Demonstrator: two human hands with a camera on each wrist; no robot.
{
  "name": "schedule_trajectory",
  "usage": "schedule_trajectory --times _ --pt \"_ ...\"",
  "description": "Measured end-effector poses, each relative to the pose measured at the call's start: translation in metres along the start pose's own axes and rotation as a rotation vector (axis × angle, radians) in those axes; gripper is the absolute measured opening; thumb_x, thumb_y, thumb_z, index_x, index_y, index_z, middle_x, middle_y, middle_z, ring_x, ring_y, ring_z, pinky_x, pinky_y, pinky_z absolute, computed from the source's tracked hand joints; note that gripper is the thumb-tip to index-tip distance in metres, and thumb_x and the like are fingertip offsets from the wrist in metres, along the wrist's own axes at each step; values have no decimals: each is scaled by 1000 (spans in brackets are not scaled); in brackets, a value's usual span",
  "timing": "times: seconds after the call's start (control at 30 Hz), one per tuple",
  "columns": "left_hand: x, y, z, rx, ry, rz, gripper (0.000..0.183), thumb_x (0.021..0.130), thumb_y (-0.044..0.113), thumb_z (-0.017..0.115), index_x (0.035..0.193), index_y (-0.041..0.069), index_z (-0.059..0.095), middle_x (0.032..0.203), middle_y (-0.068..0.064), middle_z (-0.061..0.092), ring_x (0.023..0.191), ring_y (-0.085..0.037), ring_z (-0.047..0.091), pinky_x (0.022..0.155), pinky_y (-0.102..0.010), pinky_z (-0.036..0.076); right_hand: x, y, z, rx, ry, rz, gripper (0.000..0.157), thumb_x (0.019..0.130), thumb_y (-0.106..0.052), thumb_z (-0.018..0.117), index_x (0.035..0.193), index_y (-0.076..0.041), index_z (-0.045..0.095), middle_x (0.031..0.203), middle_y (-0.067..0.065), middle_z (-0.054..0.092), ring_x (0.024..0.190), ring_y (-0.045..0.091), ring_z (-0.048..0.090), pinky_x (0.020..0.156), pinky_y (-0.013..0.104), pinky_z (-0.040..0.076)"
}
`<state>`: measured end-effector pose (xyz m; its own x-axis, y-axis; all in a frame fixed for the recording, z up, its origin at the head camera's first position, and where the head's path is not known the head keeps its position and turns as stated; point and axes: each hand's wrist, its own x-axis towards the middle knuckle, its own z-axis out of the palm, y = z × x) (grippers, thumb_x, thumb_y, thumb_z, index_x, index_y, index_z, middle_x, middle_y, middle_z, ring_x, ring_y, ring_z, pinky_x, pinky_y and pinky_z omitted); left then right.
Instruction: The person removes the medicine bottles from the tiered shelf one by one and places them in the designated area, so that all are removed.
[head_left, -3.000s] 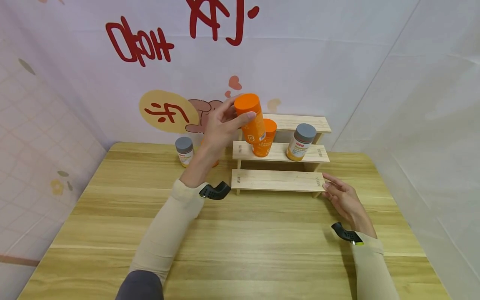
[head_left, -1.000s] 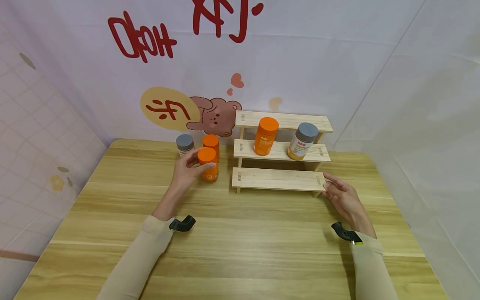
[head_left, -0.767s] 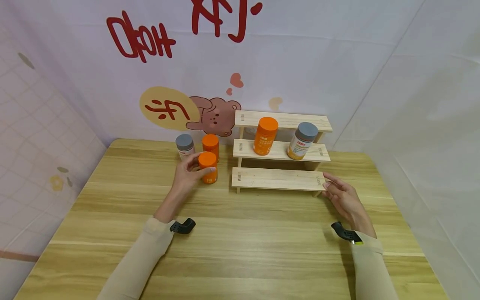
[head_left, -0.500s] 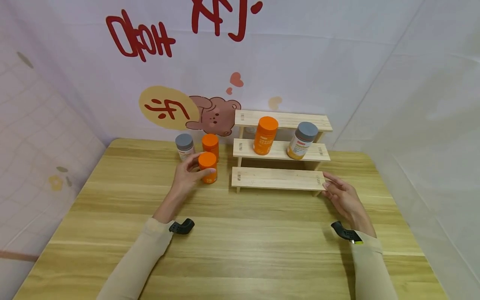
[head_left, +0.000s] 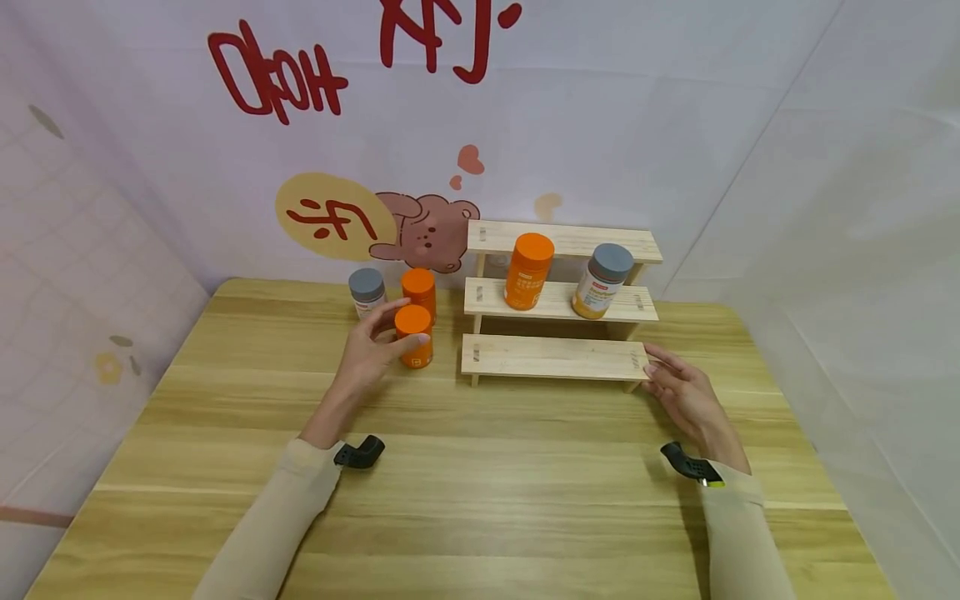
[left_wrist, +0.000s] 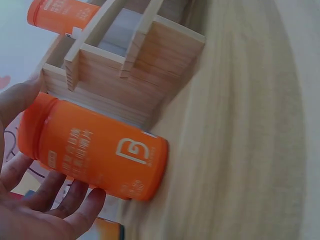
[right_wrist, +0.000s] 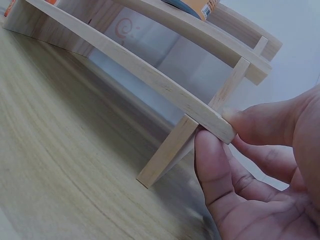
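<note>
In the head view my left hand (head_left: 365, 354) holds an orange bottle (head_left: 415, 352) upright on the table, left of the stepped wooden rack (head_left: 551, 357). Thumb and fingers sit around its upper part; in the left wrist view the thumb is at the orange lid (left_wrist: 35, 125) and white print shows on the bottle's side. My right hand (head_left: 684, 392) pinches the right end of the rack's lowest shelf (right_wrist: 150, 75), thumb on top and a finger beneath. Behind the held bottle stand another orange bottle (head_left: 418, 287) and a grey-lidded bottle (head_left: 367, 287), partly hidden by my left hand.
On the rack's middle shelf stand an orange bottle (head_left: 529, 275) and a grey-lidded bottle (head_left: 603, 283). The top shelf (head_left: 570, 241) runs close to the printed wall cloth (head_left: 600, 150). Wood-grained table (head_left: 525, 492) stretches in front of the rack.
My left hand has carried the orange bottle from in front of the rack's upper shelves leftward and down to the table. My right hand has stayed at the rack's end.
</note>
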<state>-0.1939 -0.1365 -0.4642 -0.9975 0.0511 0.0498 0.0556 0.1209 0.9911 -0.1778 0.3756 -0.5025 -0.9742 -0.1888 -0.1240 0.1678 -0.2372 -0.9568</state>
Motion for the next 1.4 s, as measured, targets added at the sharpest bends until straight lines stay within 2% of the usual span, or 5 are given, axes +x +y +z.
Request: schedule_trajectory --times 0.23,0.57,0.87,1.1,1.4 --pt "1 13 0 66 31 50 62 89 27 83 144 15 57 140 -11 57 131 -25 52 118 -51 42 0 1 1 -8 9 11 56 104 -8 58 157 -4 39 125 -4 62 102 5 64 84 19 57" --pt "2 32 5 52 65 155 64 87 24 84 143 12 57 139 -14 60 132 -28 54 119 -49 41 2 -4 0 -21 19 25 62 104 -10 58 160 -2 32 128 -4 61 101 4 65 83 19 57" --pt "7 48 16 48 70 218 66 85 27 86 144 16 59 141 -16 59 133 -31 54 119 -49 42 0 -4 0 -29 37 35 55 104 -8 57 157 -8 41 126 -3 60 101 5 63 83 19 57" --pt "13 60 24 -14 31 261 61 87 16 84 143 17 60 141 -17 56 134 -34 53 119 -49 43 0 -4 1 -18 24 35 58 104 -9 58 158 -6 38 126 -5 61 101 4 63 84 19 57" --pt "21 72 40 -3 -51 286 63 90 16 80 147 23 55 139 -9 60 133 -22 55 117 -48 43 0 -2 0 -10 24 26 56 104 -8 58 157 -7 40 125 -4 62 100 5 65 83 19 58"
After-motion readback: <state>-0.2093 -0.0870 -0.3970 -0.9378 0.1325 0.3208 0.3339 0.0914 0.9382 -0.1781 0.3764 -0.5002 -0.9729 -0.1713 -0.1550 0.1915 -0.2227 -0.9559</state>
